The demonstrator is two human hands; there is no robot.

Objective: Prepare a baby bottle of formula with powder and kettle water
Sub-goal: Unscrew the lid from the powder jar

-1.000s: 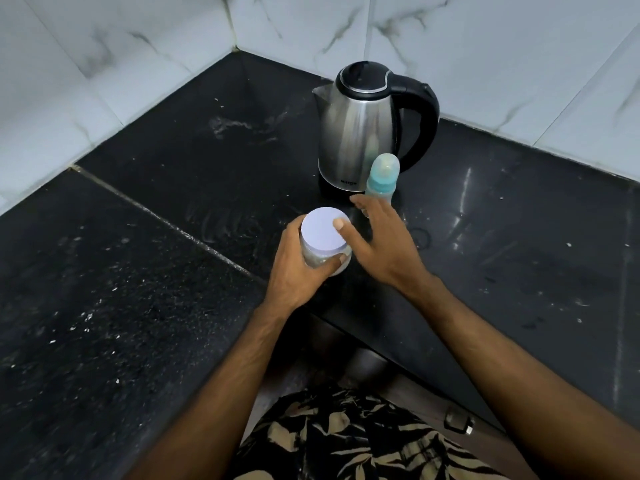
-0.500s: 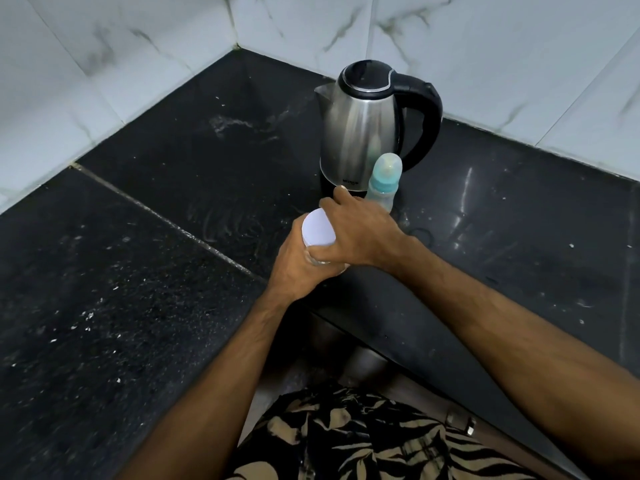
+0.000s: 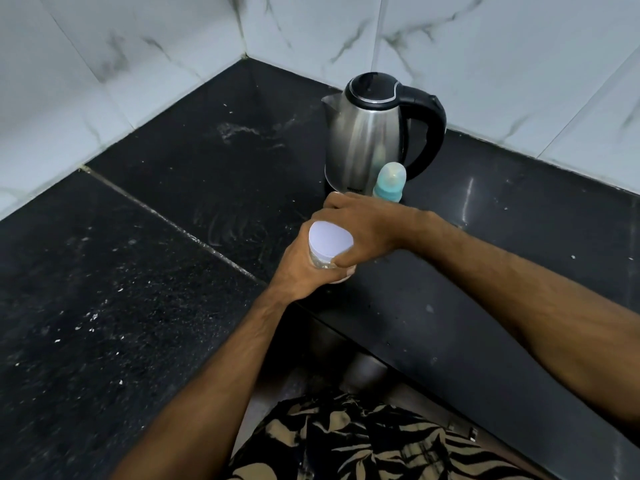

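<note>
A small clear jar with a white lid [image 3: 328,241] is held just above the black counter [image 3: 173,289]. My left hand [image 3: 304,268] grips the jar's body from the left. From the right, my right hand [image 3: 360,225] curls over the lid, thumb on its near rim. Behind the hands stands a baby bottle [image 3: 389,183] with a teal collar and a clear cap; its lower part is hidden by my right hand. A steel kettle [image 3: 370,140] with a black lid and handle stands right behind the bottle.
White marble-tiled walls [image 3: 138,64] meet in a corner behind the kettle. The counter's front edge [image 3: 398,344] runs diagonally below my right forearm. White specks lie scattered on the left counter slab.
My right hand went from touching the lid with its fingertips to wrapping over it. The jar and my left hand stayed where they were.
</note>
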